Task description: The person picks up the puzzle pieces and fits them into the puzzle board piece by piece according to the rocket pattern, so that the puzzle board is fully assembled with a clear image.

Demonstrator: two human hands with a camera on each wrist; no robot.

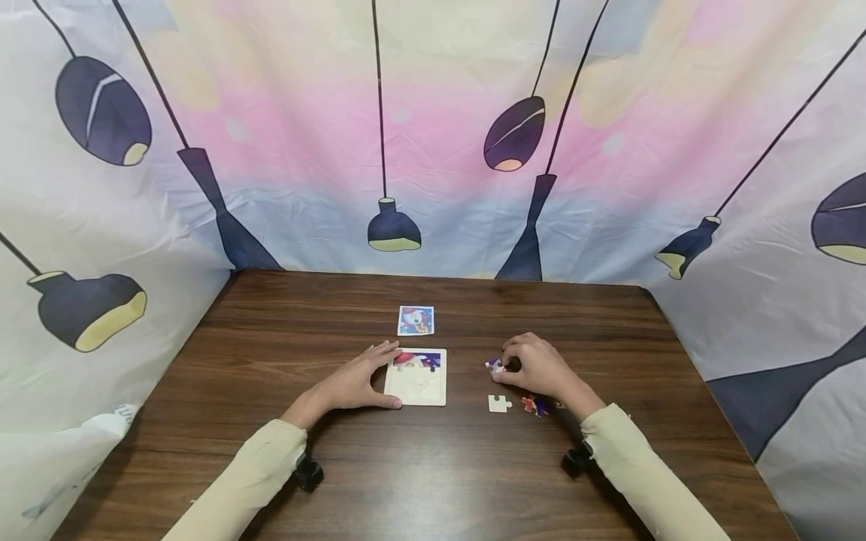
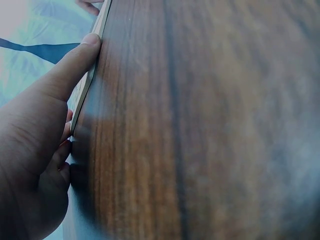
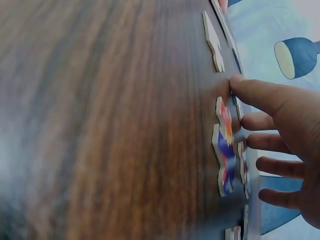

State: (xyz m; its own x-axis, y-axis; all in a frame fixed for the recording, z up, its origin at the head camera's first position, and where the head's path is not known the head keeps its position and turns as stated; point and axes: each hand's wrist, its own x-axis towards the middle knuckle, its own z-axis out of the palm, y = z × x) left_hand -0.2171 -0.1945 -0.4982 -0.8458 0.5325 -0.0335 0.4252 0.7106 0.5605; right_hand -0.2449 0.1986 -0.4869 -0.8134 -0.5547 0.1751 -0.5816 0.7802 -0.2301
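Note:
A square, pale wooden puzzle board (image 1: 415,388) lies mid-table, with coloured pieces fitted along its top and bare wood below. My left hand (image 1: 355,379) holds its left side, thumb at the near corner and fingertips at the far one. In the left wrist view the thumb (image 2: 70,70) lies along the board's edge. To the right, my right hand (image 1: 537,367) pinches a purple and white puzzle piece (image 1: 495,366) between thumb and index finger, low at the table. The right wrist view shows its other fingers (image 3: 280,167) spread, and the hand partly hides that piece.
Beyond the board lies a square picture card (image 1: 416,321). A blank-side-up piece (image 1: 498,404) and a red and purple piece (image 1: 534,406) lie near the right hand; another is partly under the right forearm. A printed curtain (image 1: 446,225) surrounds the wooden table (image 1: 419,481).

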